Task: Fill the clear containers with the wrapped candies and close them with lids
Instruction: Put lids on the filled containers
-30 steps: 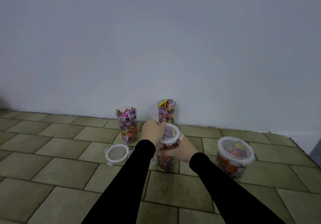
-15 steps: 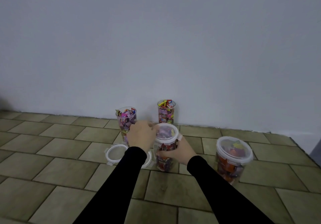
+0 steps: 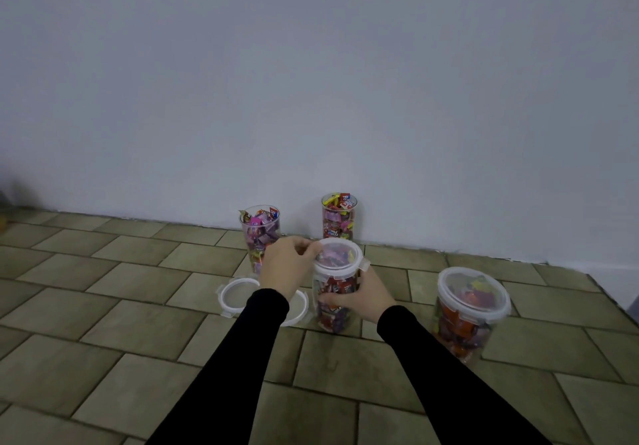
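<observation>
The right hand (image 3: 363, 294) wraps its fingers around the side of the middle container (image 3: 334, 301), a clear tub packed with wrapped candies that stands upright on the tiled floor (image 3: 103, 323). The left hand (image 3: 287, 266) curls at the left edge of the lid (image 3: 340, 254) sitting on top of that tub, fingertips pinching the rim; the clip tab on the lid's right side sticks out, seemingly unlatched. Both forearms wear black sleeves (image 3: 242, 358). Just left of the held tub, partly hidden under the left wrist, two loose lids (image 3: 232, 295) lie flat on the tiles, side by side. Behind them, near the white wall (image 3: 311, 81), stand two open containers heaped with candies: the left open container (image 3: 260, 233), partly covered by the left hand, and the back container (image 3: 339, 216), which stands just behind the held tub and close to the wall. To the right, well apart from the hands, a lidded container (image 3: 470, 313) full of candies stands upright on the floor, its lid seated.
</observation>
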The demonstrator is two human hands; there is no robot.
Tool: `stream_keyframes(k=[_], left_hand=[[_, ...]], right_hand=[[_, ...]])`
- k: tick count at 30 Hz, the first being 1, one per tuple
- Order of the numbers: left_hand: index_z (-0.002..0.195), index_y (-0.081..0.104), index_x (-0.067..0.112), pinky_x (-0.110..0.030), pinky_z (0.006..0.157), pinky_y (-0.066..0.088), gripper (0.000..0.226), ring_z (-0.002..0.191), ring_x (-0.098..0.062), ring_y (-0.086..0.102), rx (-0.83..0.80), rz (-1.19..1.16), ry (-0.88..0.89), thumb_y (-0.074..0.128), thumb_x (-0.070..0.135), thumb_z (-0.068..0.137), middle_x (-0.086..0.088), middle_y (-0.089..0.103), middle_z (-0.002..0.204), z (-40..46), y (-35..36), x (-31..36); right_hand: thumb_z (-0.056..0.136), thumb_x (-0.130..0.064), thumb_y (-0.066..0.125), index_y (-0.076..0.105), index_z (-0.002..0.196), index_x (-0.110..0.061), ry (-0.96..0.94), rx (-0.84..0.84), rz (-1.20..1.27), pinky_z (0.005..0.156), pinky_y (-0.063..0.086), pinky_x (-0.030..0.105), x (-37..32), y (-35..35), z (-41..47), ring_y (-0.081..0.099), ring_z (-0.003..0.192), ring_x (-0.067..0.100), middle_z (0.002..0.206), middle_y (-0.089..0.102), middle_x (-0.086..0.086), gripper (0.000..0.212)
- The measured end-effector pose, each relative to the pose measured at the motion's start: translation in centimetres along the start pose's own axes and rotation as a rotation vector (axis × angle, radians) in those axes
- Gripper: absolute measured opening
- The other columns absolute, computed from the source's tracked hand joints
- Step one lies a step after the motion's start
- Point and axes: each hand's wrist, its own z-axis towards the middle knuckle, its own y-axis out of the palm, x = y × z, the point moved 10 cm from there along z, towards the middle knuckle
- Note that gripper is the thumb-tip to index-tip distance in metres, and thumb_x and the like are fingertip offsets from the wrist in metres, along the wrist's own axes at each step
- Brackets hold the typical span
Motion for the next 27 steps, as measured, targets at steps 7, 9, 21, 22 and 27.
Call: stream_keyframes(k=[7, 9, 21, 22, 27], left_hand=[[0.106, 0.071, 0.043, -0.024, 0.06, 0.038, 0.041, 0.062, -0.009, 0.05, -0.176, -0.056, 0.127, 0.079, 0.052, 0.067, 0.01, 0.055, 0.07, -1.1, 0.7, -0.6], [0.107, 0.07, 0.043, -0.025, 0.058, 0.036, 0.04, 0.06, -0.01, 0.047, -0.133, -0.06, 0.14, 0.079, 0.049, 0.068, 0.011, 0.052, 0.065, -1.3, 0.7, -0.6], [0.127, 0.058, 0.036, -0.026, 0.06, 0.039, 0.042, 0.066, -0.013, 0.057, 0.028, 0.087, 0.329, 0.051, 0.055, 0.09, 0.0, 0.064, 0.072, -2.5, 2.0, -1.1], [0.123, 0.06, 0.033, -0.028, 0.067, 0.043, 0.044, 0.078, -0.013, 0.059, 0.044, 0.123, 0.371, 0.048, 0.058, 0.09, 0.003, 0.067, 0.088, -2.5, 1.9, -0.8], [0.094, 0.069, 0.028, -0.037, 0.087, 0.039, 0.043, 0.11, -0.018, 0.05, 0.284, 0.24, 0.487, 0.052, 0.064, 0.079, 0.001, 0.055, 0.116, -3.5, 1.2, 3.3]], right_hand=[[0.059, -0.021, 0.09, 0.06, 0.116, -0.024, 0.037, -0.056, 0.005, 0.07, 0.047, 0.006, 0.1, 0.1, 0.0, 0.063, 0.091, -0.009, 0.102, 0.069, -0.015, 0.065], [0.055, -0.027, 0.091, 0.059, 0.118, -0.024, 0.041, -0.026, 0.005, 0.08, 0.052, 0.016, 0.5, 0.0, 0.1, 0.063, 0.097, -0.001, 0.105, 0.069, -0.013, 0.071], [0.038, -0.045, 0.087, 0.056, 0.118, -0.025, 0.044, 0.036, -0.024, 0.094, 0.053, 0.038, 1.5, -0.2, 0.8, 0.063, 0.104, 0.007, 0.11, 0.068, -0.009, 0.087], [0.039, -0.046, 0.087, 0.057, 0.118, -0.026, 0.035, 0.036, -0.032, 0.093, 0.053, 0.038, 1.5, -0.2, 0.9, 0.063, 0.103, 0.006, 0.11, 0.068, -0.009, 0.087], [0.049, -0.037, 0.085, 0.061, 0.115, -0.026, -0.011, 0.053, -0.063, 0.088, 0.056, 0.041, 1.3, -0.3, 0.8, 0.066, 0.097, 0.005, 0.104, 0.071, -0.01, 0.071]])
